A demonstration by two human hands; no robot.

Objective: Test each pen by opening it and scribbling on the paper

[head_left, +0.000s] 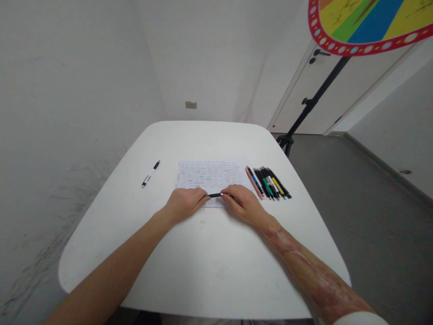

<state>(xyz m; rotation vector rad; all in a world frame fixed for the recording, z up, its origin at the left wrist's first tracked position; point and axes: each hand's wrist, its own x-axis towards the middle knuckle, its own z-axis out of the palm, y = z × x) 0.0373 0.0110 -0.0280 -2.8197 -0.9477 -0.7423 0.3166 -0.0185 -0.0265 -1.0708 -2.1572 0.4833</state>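
A black pen point(215, 195) lies level between my two hands, just over the near edge of a written sheet of paper point(211, 176). My left hand point(184, 204) is closed on the pen's left end. My right hand point(241, 203) pinches its right end, fingers curled. Both hands rest low on the white table point(209, 262), wrists on the top.
A row of several pens point(269, 183) lies right of the paper. One black-and-white pen point(150, 174) lies alone to the left. A black stand point(313, 101) carrying a coloured wheel point(368, 25) rises behind the table's right side. Walls close in left and behind.
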